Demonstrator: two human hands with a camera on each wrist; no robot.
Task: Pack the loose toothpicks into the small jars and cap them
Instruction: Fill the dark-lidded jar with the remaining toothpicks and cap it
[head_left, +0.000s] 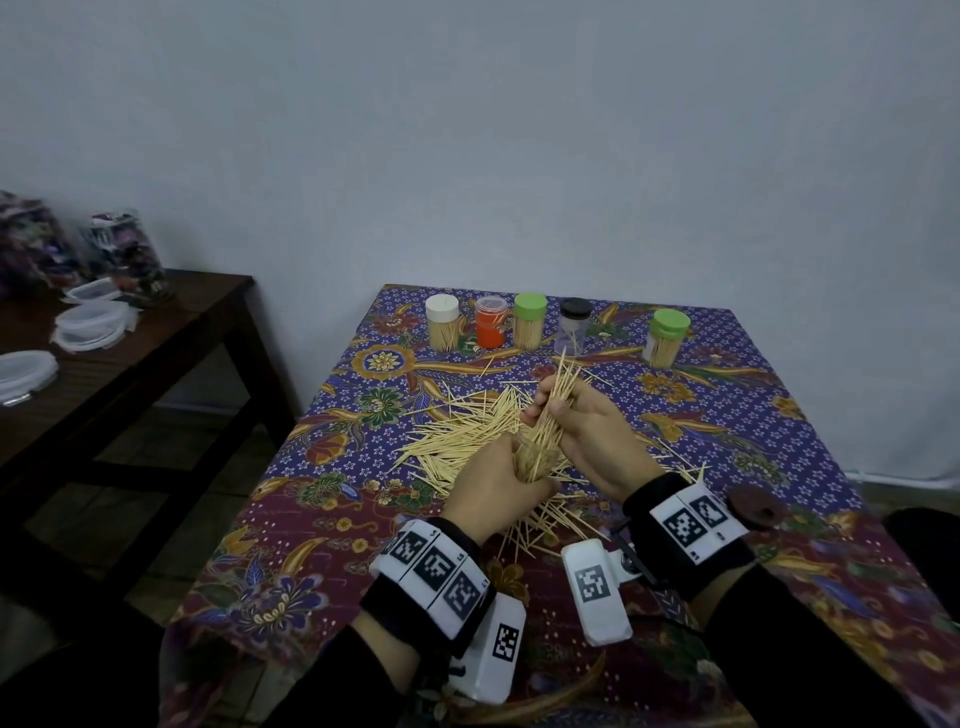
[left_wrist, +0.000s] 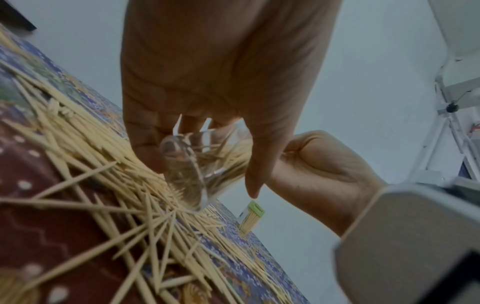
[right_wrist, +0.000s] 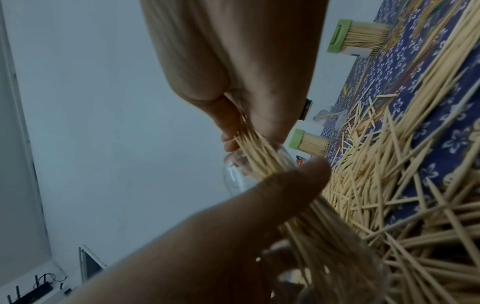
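Head view: bench (head_left: 779, 467) w/ floral cloth, against a pale wall. Left hand (head_left: 493, 488) curled round a clear jar (head_left: 535, 457), held tilted just above the bench, mouth up and away from the person. Right hand (head_left: 587, 421) fingers closed on a bundle of toothpicks (head_left: 558, 395); lower ends sit inside the jar mouth, upper ends fan out past the fingers. Loose toothpicks (head_left: 457, 431) scattered in a heap on the cloth under and left of both hands, more strewn toward the near edge.

Far edge, in a row, left to right: white-cap jar (head_left: 442, 322) full of picks, orange jar (head_left: 491, 322), green-cap jar (head_left: 530, 321) full, black-cap jar (head_left: 574, 325) w/ only a few picks, and, set apart to the right, a 2nd green-cap jar (head_left: 667, 338) full. All five upright, capped.

Left wrist view: left hand (left_wrist: 207, 82) fingers and thumb wrapped on the clear jar (left_wrist: 192, 170); base toward camera, picks visible through it; base edge close to the heap, contact cannot be confirmed. Right hand (left_wrist: 319, 174) seen behind it.

Right wrist view: right hand (right_wrist: 233, 72) pinches the bundle (right_wrist: 259, 156) at the jar mouth.

Dark wooden side table (head_left: 130, 364) to the left, apart from the bench, carrying plastic tubs (head_left: 91, 319) and bags.
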